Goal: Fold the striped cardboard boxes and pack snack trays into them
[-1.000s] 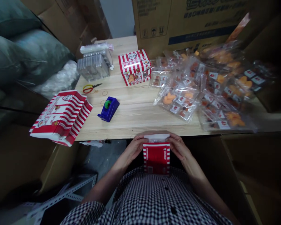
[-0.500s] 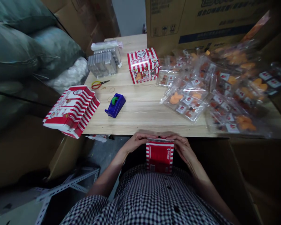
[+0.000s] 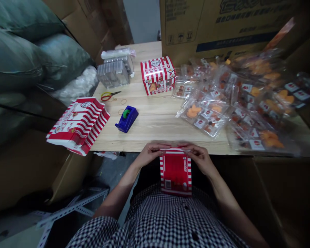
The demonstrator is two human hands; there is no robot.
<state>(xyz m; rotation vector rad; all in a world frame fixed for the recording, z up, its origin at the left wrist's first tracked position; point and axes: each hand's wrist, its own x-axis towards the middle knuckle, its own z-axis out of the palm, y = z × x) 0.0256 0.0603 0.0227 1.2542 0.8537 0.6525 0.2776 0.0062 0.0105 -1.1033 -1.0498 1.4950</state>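
Note:
A red cardboard box [image 3: 175, 174] with striped edges is upright between my hands, against the checked shirt at the table's front edge. My left hand [image 3: 151, 154] grips its upper left edge, fingers along the top. On the upper right edge, my right hand [image 3: 198, 156] holds it the same way. Fingers of both hands nearly meet at the box's top. Beyond them on the table stands a made-up striped box [image 3: 158, 76]. A blue tape dispenser [image 3: 127, 119] with green tape lies left of it, nearer to me.
Flattened striped boxes [image 3: 77, 124] overhang the table's left edge. Scissors [image 3: 110, 95] and rubber bands [image 3: 123, 102] lie behind the dispenser. Clear plastic cases [image 3: 113, 73] are stacked farther back. Bagged pieces [image 3: 209, 112] cover the right side before a large carton [image 3: 222, 26].
Both hands have shifted slightly along the top of the red box. Its top has tilted, so more of the red face shows. The things on the table have stayed put.

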